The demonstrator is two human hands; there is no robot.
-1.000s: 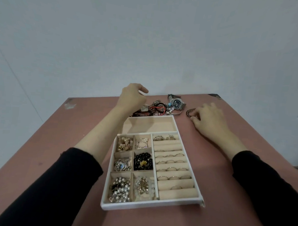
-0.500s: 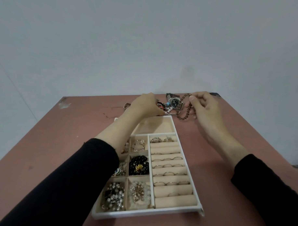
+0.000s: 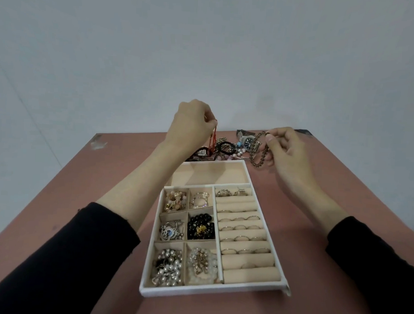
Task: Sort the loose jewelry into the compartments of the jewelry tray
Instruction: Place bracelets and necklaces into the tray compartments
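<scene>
A red cord is pinched between the thumb and fingers of the left hand and is held hanging over the loose jewelry pile at the far end of the surface. A brown bead bracelet is gripped at its top by the curled fingertips of the right hand — its loop is dangled just beyond the far right corner of the jewelry tray, beside a wristwatch. The tray is set nearer the person, between the forearms — beads and pearls are kept in its six small left compartments, rings in the rolls at right.
</scene>
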